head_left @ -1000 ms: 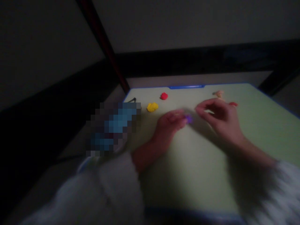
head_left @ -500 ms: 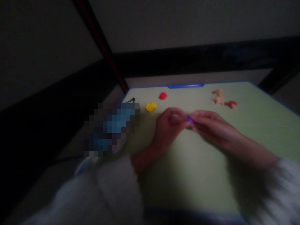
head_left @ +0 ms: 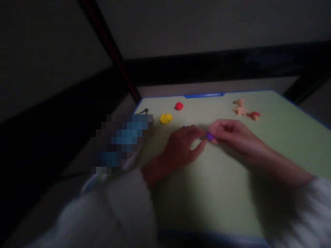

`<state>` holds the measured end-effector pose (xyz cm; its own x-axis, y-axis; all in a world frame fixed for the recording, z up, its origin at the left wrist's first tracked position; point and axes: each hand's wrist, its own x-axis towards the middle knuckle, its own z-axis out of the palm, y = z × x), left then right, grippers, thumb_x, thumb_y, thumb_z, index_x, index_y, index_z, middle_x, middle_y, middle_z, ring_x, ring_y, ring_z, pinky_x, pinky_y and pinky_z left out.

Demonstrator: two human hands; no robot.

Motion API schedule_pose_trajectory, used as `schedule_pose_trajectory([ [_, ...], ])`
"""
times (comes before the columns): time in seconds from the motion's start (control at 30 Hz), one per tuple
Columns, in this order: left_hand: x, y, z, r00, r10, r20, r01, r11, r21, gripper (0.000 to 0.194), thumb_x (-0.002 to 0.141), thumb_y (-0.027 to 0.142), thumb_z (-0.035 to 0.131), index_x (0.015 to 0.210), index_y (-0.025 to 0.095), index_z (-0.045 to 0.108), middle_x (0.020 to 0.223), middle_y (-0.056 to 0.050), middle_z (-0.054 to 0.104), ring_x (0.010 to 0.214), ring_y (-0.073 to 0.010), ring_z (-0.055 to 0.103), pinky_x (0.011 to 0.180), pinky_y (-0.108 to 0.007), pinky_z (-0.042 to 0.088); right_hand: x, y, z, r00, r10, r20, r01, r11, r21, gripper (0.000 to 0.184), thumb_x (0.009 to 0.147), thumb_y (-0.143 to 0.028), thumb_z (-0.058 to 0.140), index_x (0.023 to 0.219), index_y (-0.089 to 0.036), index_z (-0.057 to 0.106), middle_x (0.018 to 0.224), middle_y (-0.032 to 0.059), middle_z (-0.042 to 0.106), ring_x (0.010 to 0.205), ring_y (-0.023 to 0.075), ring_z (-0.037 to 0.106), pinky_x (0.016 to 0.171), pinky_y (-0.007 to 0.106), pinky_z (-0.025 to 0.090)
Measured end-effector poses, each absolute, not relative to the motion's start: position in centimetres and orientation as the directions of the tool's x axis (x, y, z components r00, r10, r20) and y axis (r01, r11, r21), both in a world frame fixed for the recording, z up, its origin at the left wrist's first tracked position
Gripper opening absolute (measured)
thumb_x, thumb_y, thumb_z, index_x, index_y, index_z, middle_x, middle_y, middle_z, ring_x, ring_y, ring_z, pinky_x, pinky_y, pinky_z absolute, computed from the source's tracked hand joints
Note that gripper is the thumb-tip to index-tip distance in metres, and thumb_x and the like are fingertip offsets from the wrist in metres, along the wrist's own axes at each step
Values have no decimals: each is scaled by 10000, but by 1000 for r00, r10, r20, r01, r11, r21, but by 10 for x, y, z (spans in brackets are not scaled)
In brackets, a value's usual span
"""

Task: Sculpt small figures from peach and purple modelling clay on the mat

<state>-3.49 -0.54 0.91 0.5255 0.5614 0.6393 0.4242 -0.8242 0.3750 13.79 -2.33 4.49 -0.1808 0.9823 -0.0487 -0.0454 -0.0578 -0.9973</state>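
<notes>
My right hand (head_left: 232, 139) pinches a small lump of purple modelling clay (head_left: 211, 137) between thumb and fingertips, above the middle of the table. Just left of it, my left hand (head_left: 182, 144) has its thumb and fingers apart, the tips close to the lump; whether they touch it is blurred. A bit of purple (head_left: 184, 127) peeks out behind the left hand's knuckles. Farther back lie a yellow clay lump (head_left: 166, 118) and a smaller red clay lump (head_left: 179, 106).
The pale green table (head_left: 207, 193) has a blue rim with a blue handle-like strip (head_left: 204, 95) at the back. Peach-coloured clay pieces (head_left: 240, 110) lie at the back right, one with a red top (head_left: 254, 115). A blurred-out bluish area (head_left: 126, 137) borders the left edge.
My left hand has opened its pinch, its thumb and fingers drawing back slightly left from the purple clay. My right hand keeps hold of the lump, nearly in place.
</notes>
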Motion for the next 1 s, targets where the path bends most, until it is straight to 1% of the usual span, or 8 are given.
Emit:
schedule_pose_trajectory([
  [0.1,-35,-6,9,565,526,635,448,-842,299,145,846,221,473,874,167,604,791,-58,640,729,-133,570,723,-264,439,139,-22,42,-194,980,-46,-29,-53,-998,260,583,-337,791,597,-151,611,535,-39,567,513,65,474,522,209,385],
  [0.23,-36,-5,10,619,479,623,512,-847,142,185,862,204,439,846,151,616,798,-77,657,738,-151,577,729,-281,437,139,-22,40,-190,981,-42,-23,-47,-999,268,607,-365,774,602,-153,611,546,-36,568,521,71,484,530,221,391],
  [0.33,-37,-5,10,646,449,617,548,-836,35,197,867,189,426,815,155,613,779,-69,658,732,-149,580,717,-277,435,139,-22,40,-189,981,-41,-27,-47,-999,272,603,-365,778,605,-150,612,541,-38,565,519,68,479,528,217,387],
  [0.47,-37,-6,11,671,376,640,542,-837,-76,172,865,164,438,810,160,600,767,-45,655,722,-133,582,690,-257,433,139,-22,40,-179,983,-35,-37,-43,-998,289,601,-392,775,610,-147,620,548,-34,568,521,64,476,521,212,379],
  [0.57,-36,-6,12,652,341,677,543,-834,-103,154,866,185,458,795,158,593,749,-29,651,715,-128,583,683,-253,442,139,-21,39,-172,985,-21,-42,-29,-999,265,581,-353,794,631,-147,635,566,-31,577,515,61,470,507,208,370],
  [0.7,-36,-6,11,638,324,698,534,-840,-98,171,870,254,478,783,157,588,724,-20,640,693,-123,581,669,-247,450,139,-21,38,-180,983,-32,-42,-40,-998,236,585,-316,797,652,-148,645,589,-24,585,520,61,463,507,208,364],
  [0.9,-36,-7,13,638,354,684,556,-826,-91,229,891,263,427,739,155,560,691,-28,617,664,-124,563,647,-247,441,138,-23,38,-237,969,-61,-95,-86,-992,283,598,-387,782,673,-154,642,587,-23,579,534,68,467,526,212,365],
  [1.0,-35,-9,15,637,362,681,566,-819,-94,225,895,252,407,737,157,536,676,-28,608,632,-120,546,622,-246,429,136,-25,39,-257,963,-79,-107,-110,-988,277,606,-381,778,684,-154,641,591,-23,579,547,72,475,541,214,371],
])
